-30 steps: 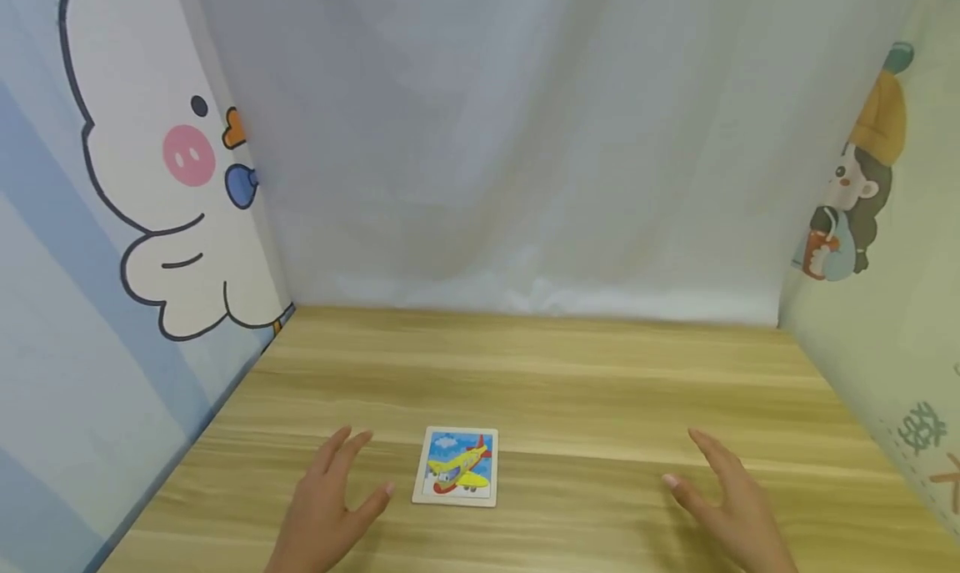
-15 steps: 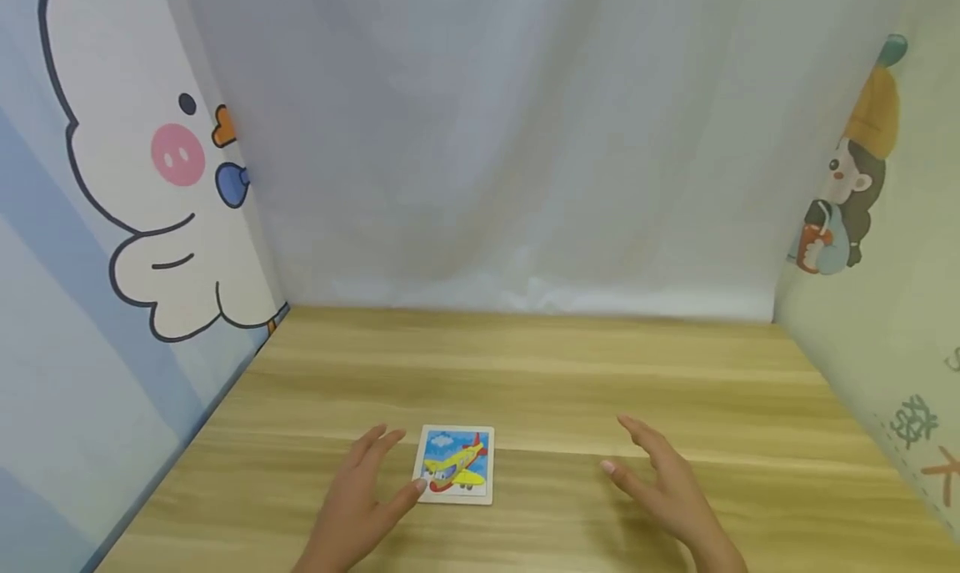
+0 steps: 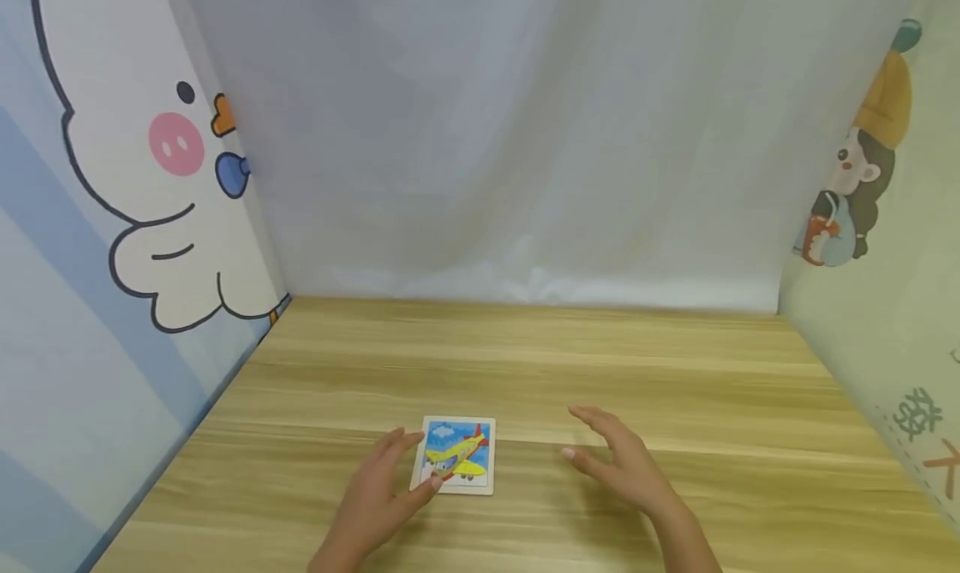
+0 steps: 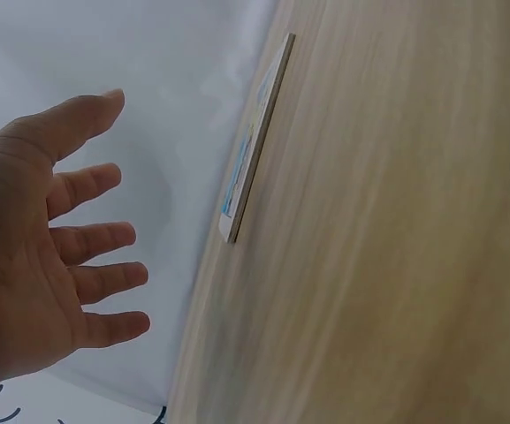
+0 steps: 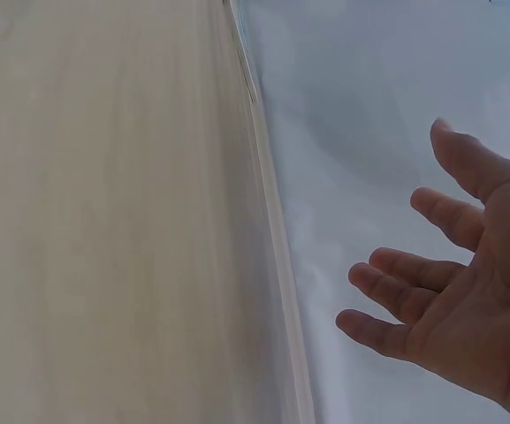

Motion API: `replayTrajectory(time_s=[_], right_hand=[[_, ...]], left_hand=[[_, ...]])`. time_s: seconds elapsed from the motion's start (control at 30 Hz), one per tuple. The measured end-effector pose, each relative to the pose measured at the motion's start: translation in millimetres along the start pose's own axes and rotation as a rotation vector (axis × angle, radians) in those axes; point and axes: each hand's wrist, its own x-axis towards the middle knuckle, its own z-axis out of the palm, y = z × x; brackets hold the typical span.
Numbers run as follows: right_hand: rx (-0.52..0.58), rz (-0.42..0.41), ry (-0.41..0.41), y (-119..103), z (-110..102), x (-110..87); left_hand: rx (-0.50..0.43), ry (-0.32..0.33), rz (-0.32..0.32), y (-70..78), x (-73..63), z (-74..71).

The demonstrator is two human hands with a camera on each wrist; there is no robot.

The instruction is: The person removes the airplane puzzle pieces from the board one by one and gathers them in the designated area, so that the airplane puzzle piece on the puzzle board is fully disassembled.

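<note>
On the wooden table lies a small square picture puzzle (image 3: 459, 456) with a pale frame, showing a yellow and red airplane against blue sky. My left hand (image 3: 378, 494) hovers at its left side, fingers spread, the thumb tip overlapping the puzzle's lower left in the head view. In the left wrist view, the left hand (image 4: 38, 247) is apart from the puzzle (image 4: 256, 141), which appears edge-on as a thin board. My right hand (image 3: 626, 464) is held above the table to the right of the puzzle, fingers extended. The right wrist view shows the right hand (image 5: 467, 283) holding nothing.
A wood-grain table (image 3: 525, 364) spreads under both hands. Behind it hangs a plain light grey curtain (image 3: 510, 139). A left side panel (image 3: 97, 306) carries a white cartoon bird, and a right side panel (image 3: 847, 323) carries a cartoon figure in a yellow hat.
Both hands have moved inward, the left one rightward up to the puzzle and the right one leftward. The puzzle stays on the table, and the head view has shifted slightly.
</note>
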Motion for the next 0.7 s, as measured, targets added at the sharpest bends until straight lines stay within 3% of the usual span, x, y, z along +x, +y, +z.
replayTrajectory(time_s=[0.37,0.7], right_hand=[[-0.002,0.017,-0.075,0,19,25.1],[-0.009,-0.032,-0.138,-3,37,44.3]], left_hand=[[0.091,-0.043,0.028,-4.6,4.4,8.4],[0.162,-0.106,-0.002,-0.2,12.2,18.1]])
